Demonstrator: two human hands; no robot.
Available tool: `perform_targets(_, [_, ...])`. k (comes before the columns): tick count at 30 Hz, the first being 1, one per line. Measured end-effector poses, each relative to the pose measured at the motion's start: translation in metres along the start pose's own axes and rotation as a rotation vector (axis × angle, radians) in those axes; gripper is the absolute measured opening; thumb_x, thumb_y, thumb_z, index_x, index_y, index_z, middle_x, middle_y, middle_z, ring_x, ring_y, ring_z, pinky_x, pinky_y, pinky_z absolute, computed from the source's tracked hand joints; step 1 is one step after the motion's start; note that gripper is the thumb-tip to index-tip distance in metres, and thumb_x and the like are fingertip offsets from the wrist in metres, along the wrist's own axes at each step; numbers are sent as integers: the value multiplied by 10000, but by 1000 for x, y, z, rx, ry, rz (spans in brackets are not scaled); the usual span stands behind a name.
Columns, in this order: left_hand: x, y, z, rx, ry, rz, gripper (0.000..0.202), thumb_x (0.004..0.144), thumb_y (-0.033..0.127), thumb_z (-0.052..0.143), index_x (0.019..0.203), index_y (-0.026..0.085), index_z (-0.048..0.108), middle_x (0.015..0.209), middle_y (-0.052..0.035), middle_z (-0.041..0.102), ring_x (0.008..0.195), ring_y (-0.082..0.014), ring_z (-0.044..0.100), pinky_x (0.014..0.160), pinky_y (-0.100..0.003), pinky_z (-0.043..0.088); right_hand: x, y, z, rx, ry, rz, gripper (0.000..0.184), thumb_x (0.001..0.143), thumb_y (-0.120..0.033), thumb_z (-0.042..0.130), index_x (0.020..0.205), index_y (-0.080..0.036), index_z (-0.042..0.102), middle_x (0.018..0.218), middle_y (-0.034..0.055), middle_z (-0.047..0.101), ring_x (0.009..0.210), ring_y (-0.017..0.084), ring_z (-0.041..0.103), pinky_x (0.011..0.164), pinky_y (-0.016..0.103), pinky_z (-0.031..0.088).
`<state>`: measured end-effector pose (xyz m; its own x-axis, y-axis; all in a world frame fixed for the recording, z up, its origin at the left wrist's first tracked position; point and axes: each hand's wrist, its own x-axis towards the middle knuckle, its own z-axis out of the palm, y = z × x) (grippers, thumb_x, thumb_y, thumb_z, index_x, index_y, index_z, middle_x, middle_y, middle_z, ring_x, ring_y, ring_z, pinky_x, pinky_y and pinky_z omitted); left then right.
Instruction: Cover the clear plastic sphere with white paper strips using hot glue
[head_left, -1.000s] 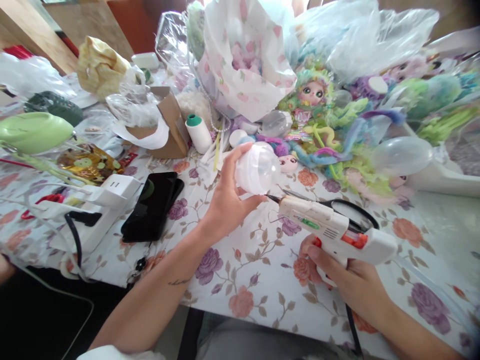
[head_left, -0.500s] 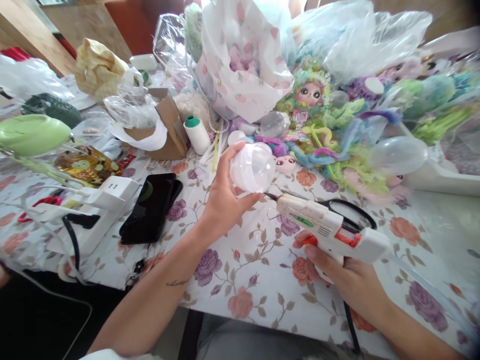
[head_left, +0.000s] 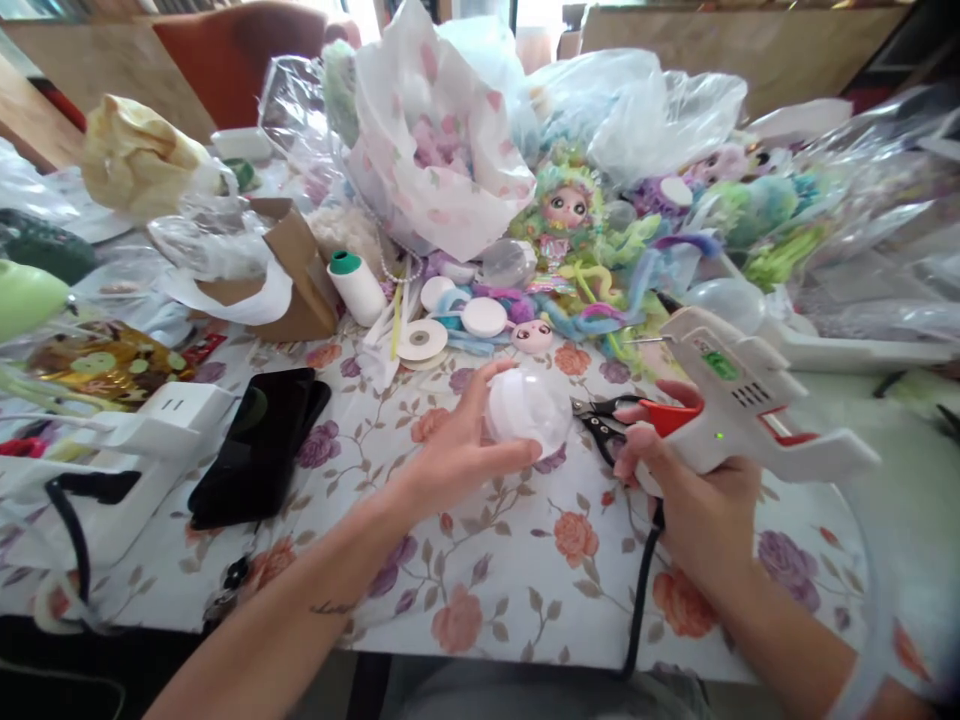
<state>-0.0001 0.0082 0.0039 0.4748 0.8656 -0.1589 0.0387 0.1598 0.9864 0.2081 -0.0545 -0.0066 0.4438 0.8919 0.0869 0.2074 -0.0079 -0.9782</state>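
Observation:
My left hand (head_left: 480,435) is wrapped round a clear plastic ball (head_left: 546,410) with a white band, held low over the flowered tablecloth. In my right hand (head_left: 690,490) is a white glue gun (head_left: 750,390), gripped with fingers at its red trigger. The gun's nozzle points up and to the left, apart from the ball. A black cutting tool (head_left: 596,412) lies between the ball and the gun, partly hidden by my right hand. The gun's black cord hangs down toward the table's front edge.
Two black phones (head_left: 259,445) and a white power strip (head_left: 120,470) lie on the left. Behind stand a thread cone (head_left: 356,290), a ribbon spool (head_left: 421,342), an open cardboard box (head_left: 304,275) and a strawberry-print bag (head_left: 450,180). A doll (head_left: 564,210) and plastic-wrapped things crowd the back right.
The glue gun has moved away from the ball, up and to the right, and its nozzle now tilts upward. The ball is lower on the tablecloth in view. The camera view has shifted.

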Motion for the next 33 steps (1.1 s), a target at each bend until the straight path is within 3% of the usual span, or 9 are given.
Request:
perform_targets(3, [-4, -1, 11, -30, -120, -45, 694, 764, 262, 754, 1343, 315, 373, 1091, -25, 584, 868, -173, 594, 696, -275, 503, 2, -2, 3, -27, -13, 20, 326, 736, -439, 813, 973, -234, 723, 953, 43, 741, 576, 148, 595, 515, 301, 503])
perform_targets(7, [-6, -6, 17, -119, -194, -48, 674, 778, 279, 769, 1314, 317, 362, 1145, -30, 557, 887, -155, 597, 709, -257, 498, 3, 1, 3, 6, -163, 82, 370, 691, -429, 843, 998, -243, 751, 883, 24, 717, 566, 136, 561, 494, 286, 493])
perform_targets(11, [-5, -11, 18, -125, -179, -35, 686, 760, 318, 804, 1284, 317, 361, 1182, -37, 568, 910, -163, 619, 734, -266, 517, 2, 4, 1, 4, -188, 147, 288, 692, -424, 836, 881, -222, 757, 669, -12, 641, 535, 136, 525, 513, 295, 480])
perform_targets(21, [-8, -9, 15, 88, -122, 51, 659, 760, 414, 800, 1277, 298, 408, 1090, -39, 637, 912, -202, 637, 761, -316, 509, 1, 5, -1, -37, -182, 151, 308, 686, -460, 829, 596, -238, 635, 555, -2, 572, 762, 244, 641, 603, 327, 504])
perform_targets(25, [-9, -12, 15, 136, -73, 73, 656, 741, 430, 803, 1263, 287, 434, 1166, -66, 618, 927, -220, 637, 761, -336, 512, 0, 3, -1, -62, -169, 150, 315, 671, -469, 834, 579, -246, 631, 539, -3, 570, 703, 234, 623, 592, 337, 497])
perform_targets(33, [-8, -14, 13, 168, -72, 87, 631, 747, 444, 799, 1246, 280, 449, 1140, -63, 618, 920, -218, 639, 759, -334, 513, 0, 1, 0, -114, -162, 91, 297, 683, -472, 814, 591, -251, 638, 595, 5, 607, 690, 229, 606, 645, 367, 501])
